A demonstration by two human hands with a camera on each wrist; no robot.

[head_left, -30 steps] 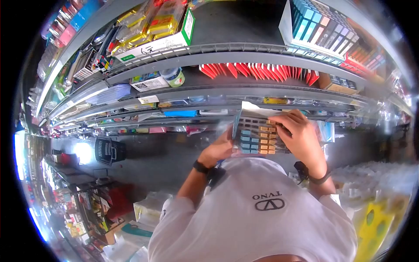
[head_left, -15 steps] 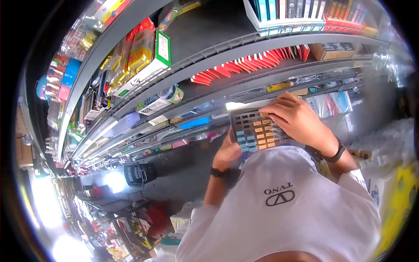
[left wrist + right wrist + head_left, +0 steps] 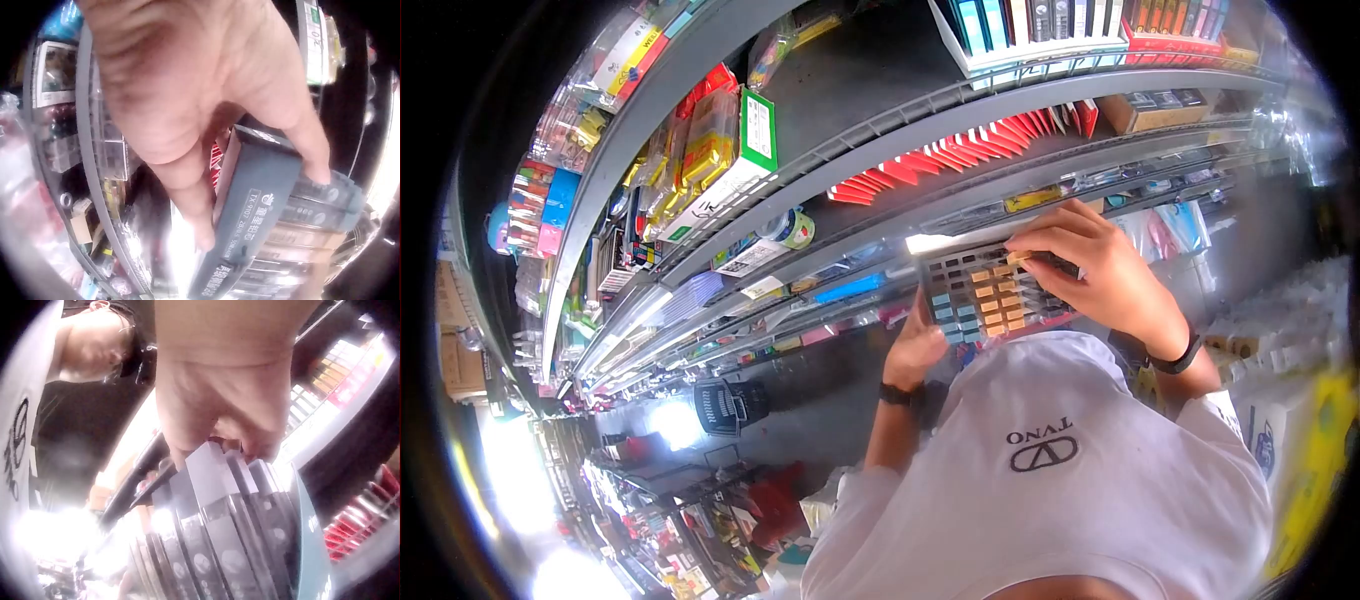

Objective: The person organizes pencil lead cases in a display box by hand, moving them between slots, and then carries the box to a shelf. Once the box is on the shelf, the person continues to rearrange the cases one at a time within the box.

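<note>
A display box [image 3: 256,194] of small pencil lead cases is held up in front of the chest. My left hand [image 3: 918,345] grips it by one side, the thumb and fingers spread around its dark printed wall in the left wrist view. The head view shows light blue cases [image 3: 945,318] and orange cases [image 3: 998,300] standing in rows. My right hand [image 3: 1095,265] is over the top of the rows, pinching an orange case [image 3: 1018,257] at its end. In the right wrist view, grey cases [image 3: 212,550] rise just below the curled fingers.
Shelves hold a row of red packets [image 3: 960,150], a white box of upright cases [image 3: 1040,45] and a green-edged carton [image 3: 758,130]. A dark basket [image 3: 730,405] stands on the floor to the left. Plastic-wrapped goods [image 3: 1300,300] are at the right.
The head view has turned, so shelves and basket appear tilted and shifted. The display box slants more, while my left hand keeps its grip and my right fingers stay at its upper rows.
</note>
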